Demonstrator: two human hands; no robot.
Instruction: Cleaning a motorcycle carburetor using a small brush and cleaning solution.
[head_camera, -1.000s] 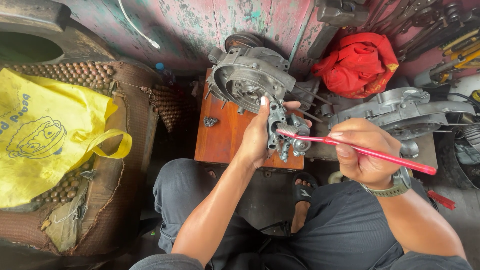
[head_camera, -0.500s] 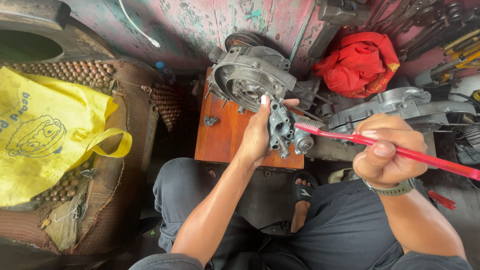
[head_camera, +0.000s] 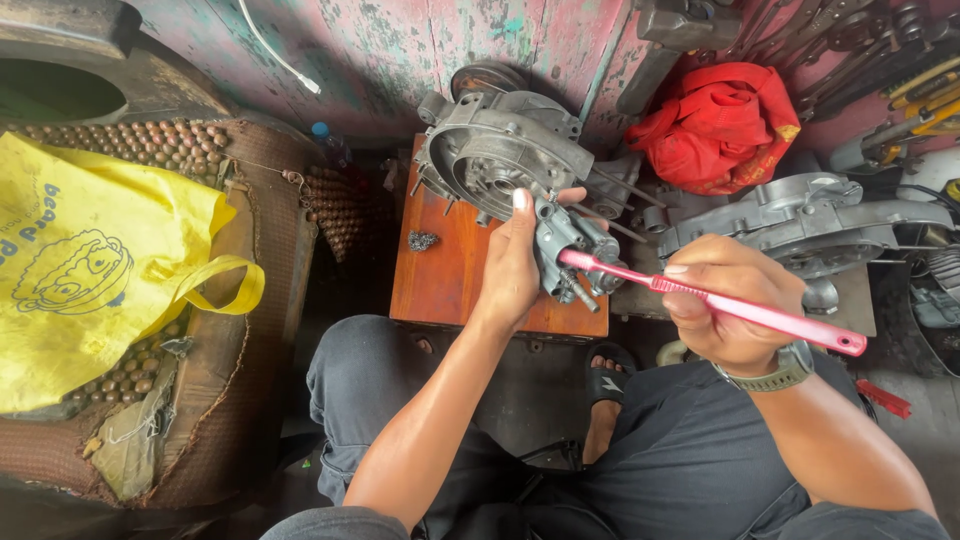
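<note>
Since half a second ago my right hand (head_camera: 735, 315) has drawn the pink toothbrush (head_camera: 715, 300) a little lower and flatter across the part, so its head now sits against the lower right side of the small grey carburettor (head_camera: 568, 250) rather than higher up on it. My left hand (head_camera: 515, 270) has barely shifted.

I keep that carburettor up in the air, just in front of the orange-brown wooden stand (head_camera: 445, 265), so I can turn it to the brush. My left hand is closed round its left side, thumb raised along the top edge, fingers wrapped behind where I cannot see them. My right hand is curled shut on the middle of the toothbrush handle, thumb pressing on top, which steadies the bristle end; the free end of the handle sticks out to the right of the carburettor, past my wristwatch (head_camera: 775, 375).

Behind the carburettor a large grey engine casing (head_camera: 495, 150) rests on the stand, leaning towards the painted wall. Right of the carburettor lies a second casing half (head_camera: 800, 225), and above that a bundled red cloth (head_camera: 715, 125). Far left of the carburettor, a yellow bag (head_camera: 95, 265) lies over a beaded seat cover.
</note>
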